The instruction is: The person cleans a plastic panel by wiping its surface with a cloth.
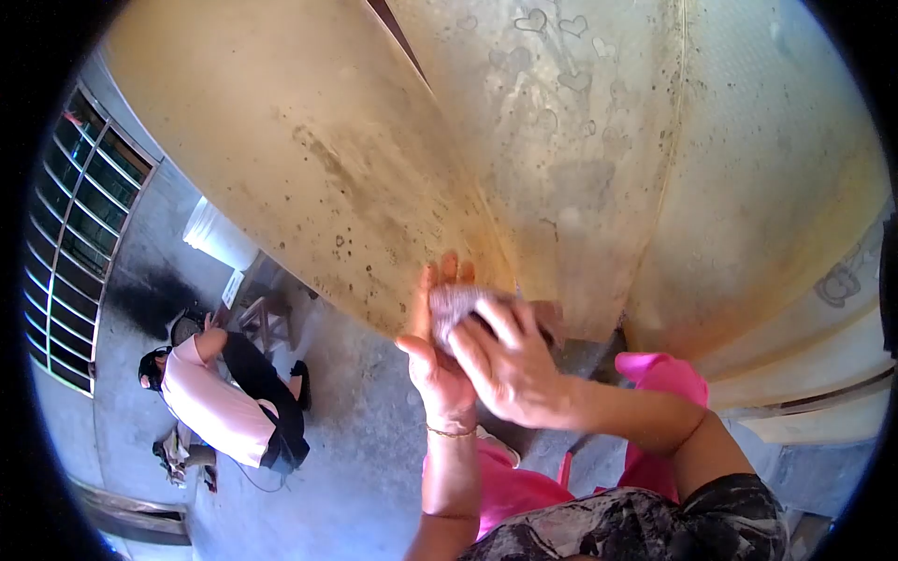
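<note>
A greyish-purple lump (454, 309), perhaps a wad of material, lies between my two hands near the middle of the view. My left hand (438, 360) is palm up beneath it, fingers stretched out and thumb apart. From the right, my right hand (510, 360) presses on the lump with its fingers curled over it. Both hands are just in front of the lower edge of a large yellowish sheet (374, 187) with dark specks and stains. Part of the lump's underside is hidden by my fingers.
Another sheet (758, 159) with heart-shaped marks spreads to the right. On the left, a person in a pink shirt (220, 411) sits low on the grey floor (360, 449), near a stool (267, 323) and a white bucket (220, 234). A barred window (84, 224) is at far left.
</note>
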### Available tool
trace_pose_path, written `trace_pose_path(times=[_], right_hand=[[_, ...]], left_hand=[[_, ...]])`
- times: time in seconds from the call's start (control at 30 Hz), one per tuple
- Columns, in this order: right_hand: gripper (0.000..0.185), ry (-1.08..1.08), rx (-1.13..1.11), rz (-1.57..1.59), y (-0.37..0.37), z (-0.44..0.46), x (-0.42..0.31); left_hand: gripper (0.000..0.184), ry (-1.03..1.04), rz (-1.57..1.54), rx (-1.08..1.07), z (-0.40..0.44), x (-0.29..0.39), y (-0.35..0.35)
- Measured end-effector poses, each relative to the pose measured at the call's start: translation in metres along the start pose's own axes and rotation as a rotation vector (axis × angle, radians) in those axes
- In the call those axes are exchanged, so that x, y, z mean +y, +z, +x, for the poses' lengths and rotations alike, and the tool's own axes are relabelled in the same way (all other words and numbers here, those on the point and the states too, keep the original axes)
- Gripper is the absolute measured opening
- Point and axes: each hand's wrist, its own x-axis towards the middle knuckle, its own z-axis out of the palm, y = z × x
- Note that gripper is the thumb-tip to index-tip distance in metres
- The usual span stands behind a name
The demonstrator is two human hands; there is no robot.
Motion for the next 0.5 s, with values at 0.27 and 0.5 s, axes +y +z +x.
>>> trace_pose_path(times=[0.27, 0.5], right_hand=[[0.047, 0.037, -0.006, 0.002, 0.003, -0.004, -0.014], [0.043, 0.098, 0.067, -0.032, 0.003, 0.004, 0.002]], left_hand=[[0.089, -0.035, -0.06, 0.03, -0.003, -0.002, 0.001], [0.094, -0.053, -0.019, 0.098, -0.007, -0.007, 0.002]])
